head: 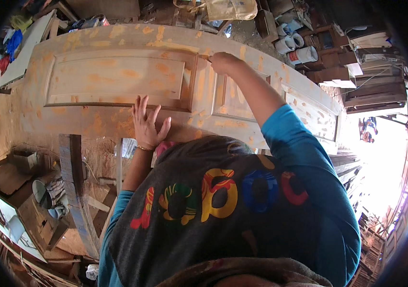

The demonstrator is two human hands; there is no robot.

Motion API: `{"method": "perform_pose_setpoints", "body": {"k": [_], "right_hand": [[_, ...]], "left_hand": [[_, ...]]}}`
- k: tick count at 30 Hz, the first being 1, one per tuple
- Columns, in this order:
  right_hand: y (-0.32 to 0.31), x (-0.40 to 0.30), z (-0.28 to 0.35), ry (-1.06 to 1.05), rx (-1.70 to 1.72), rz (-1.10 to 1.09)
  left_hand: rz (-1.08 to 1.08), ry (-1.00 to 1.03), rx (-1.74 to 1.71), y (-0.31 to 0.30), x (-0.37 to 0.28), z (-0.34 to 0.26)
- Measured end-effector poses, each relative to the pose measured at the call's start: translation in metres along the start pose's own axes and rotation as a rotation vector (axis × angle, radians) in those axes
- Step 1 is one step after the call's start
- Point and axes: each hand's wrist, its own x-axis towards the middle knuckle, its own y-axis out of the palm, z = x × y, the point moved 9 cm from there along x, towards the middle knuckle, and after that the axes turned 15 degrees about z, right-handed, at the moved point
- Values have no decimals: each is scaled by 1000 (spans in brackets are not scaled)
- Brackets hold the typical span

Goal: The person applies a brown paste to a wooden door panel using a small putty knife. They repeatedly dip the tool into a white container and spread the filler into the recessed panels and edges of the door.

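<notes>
A panelled wooden door (112, 120) lies flat across in front of me, with orange-yellow filler patches on its face. My left hand (148, 123) rests on the near rail, palm down with fingers spread, its fingertips by the moulding of the large raised panel (117, 79). At the far corner of that panel my right hand (223, 64) is closed around a small thin tool (207, 58), whose tip meets the panel's edge moulding. Most of the tool is hidden in the fist, so its kind is unclear. A smaller panel (240, 97) lies under my right forearm.
Paint buckets (301, 55) and wooden drawers (337, 73) stand beyond the door at right. A pale board (28, 50) with cloths and containers is at far left. Near left are an upright timber post (71, 172) and a wooden cabinet (28, 219). People (368, 129) appear in the distance.
</notes>
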Motion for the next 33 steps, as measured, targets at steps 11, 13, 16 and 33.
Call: {"method": "perform_pose_setpoints", "body": {"k": [11, 13, 16, 33], "right_hand": [[133, -124, 48, -408, 264, -52], [135, -143, 32, -476, 341, -122], [145, -158, -15, -399, 414, -177], [297, -190, -194, -231, 1118, -299]], "left_hand": [[94, -163, 178, 7, 7, -2], [46, -222, 301, 6, 7, -4], [237, -295, 411, 23, 10, 2], [146, -662, 363, 20, -12, 1]]}}
